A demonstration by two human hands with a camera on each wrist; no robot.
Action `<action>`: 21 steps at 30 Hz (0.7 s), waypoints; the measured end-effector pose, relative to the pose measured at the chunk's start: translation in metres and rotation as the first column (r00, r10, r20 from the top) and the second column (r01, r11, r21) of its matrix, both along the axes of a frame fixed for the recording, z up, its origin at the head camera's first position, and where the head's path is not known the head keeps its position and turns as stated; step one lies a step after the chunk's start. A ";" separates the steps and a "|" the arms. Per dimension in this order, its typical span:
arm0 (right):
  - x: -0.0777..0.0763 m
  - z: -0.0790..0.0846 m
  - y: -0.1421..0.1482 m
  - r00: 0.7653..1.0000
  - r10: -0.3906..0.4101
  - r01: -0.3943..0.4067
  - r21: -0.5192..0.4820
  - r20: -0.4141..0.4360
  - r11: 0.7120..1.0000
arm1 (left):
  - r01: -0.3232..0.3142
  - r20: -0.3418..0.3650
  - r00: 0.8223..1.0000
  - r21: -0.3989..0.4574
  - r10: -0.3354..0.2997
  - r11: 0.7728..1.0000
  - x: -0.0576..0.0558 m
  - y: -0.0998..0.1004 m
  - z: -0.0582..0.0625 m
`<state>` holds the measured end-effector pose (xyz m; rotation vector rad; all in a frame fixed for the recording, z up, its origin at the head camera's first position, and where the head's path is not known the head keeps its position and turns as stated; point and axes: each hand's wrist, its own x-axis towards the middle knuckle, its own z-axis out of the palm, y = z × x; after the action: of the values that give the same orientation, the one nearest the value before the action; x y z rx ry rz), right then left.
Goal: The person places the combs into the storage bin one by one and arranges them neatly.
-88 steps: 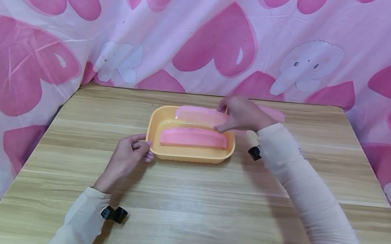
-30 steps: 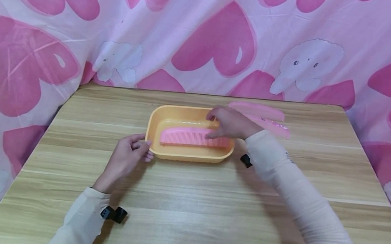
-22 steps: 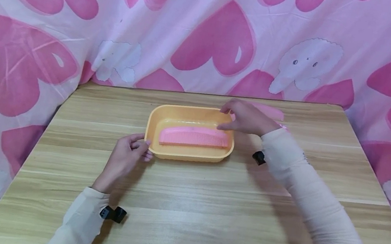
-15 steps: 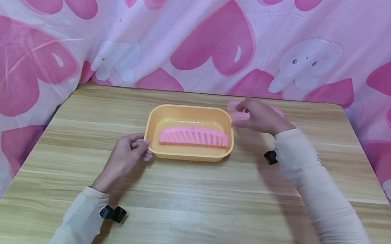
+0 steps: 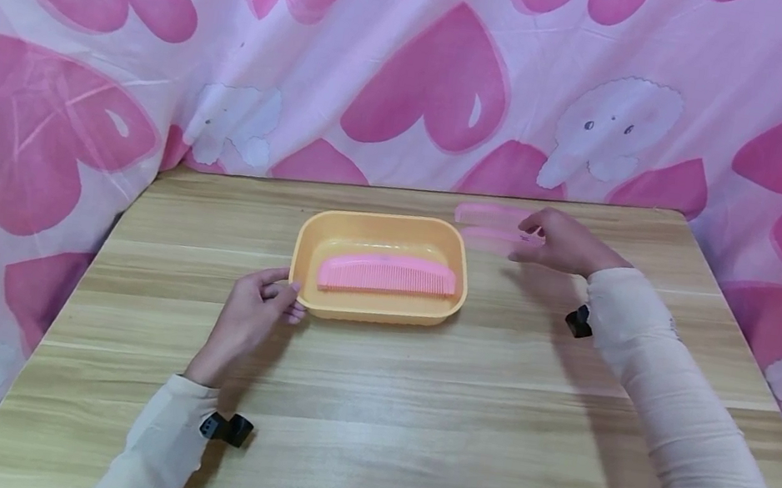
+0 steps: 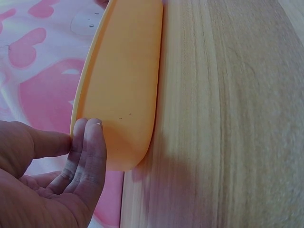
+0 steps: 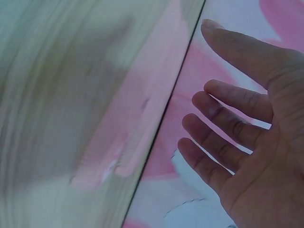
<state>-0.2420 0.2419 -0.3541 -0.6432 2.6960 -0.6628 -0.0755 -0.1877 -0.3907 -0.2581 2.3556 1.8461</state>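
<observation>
A yellow plastic basin [image 5: 381, 312] stands on the table, and a pink comb [image 5: 386, 274] lies inside it. My left hand [image 5: 253, 316] pinches the basin's left rim; in the left wrist view its thumb [image 6: 52, 144] is on the rim and its fingers are against the outer wall. Two more pink combs lie on the table past the basin's right end: a rear comb [image 5: 490, 213] and a front comb [image 5: 494, 237]. My right hand [image 5: 573, 244] hovers over their right ends and partly hides them. Its fingers are spread and hold nothing in the right wrist view.
The wooden table [image 5: 364, 425] ends at its back edge just behind the combs. A pink curtain [image 5: 417, 71] with hearts hangs around the back and sides. Black wrist cameras are strapped to both sleeves.
The comb my right hand held over the basin has been laid on the table beside another. That hand later passed over the basin again, then moved right. The left hand stayed put.
</observation>
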 end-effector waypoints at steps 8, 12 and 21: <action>-0.008 -0.015 0.016 0.999 -0.034 0.034 0.007 0.022 0.999 | 0.003 0.004 1.000 -0.024 -0.003 1.000 0.000 0.000 0.000; -0.010 -0.019 0.019 0.996 -0.071 0.069 0.033 0.058 0.997 | 0.000 0.000 1.000 -0.022 0.000 1.000 0.000 0.000 -0.001; -0.013 -0.028 0.025 0.985 -0.141 0.136 0.054 0.099 0.989 | 0.001 -0.004 1.000 -0.013 -0.001 1.000 0.001 0.000 0.000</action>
<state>-0.2555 0.2670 -0.3826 -0.4007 2.6692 -0.6456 -0.0745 -0.1873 -0.3909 -0.2550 2.3700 1.8335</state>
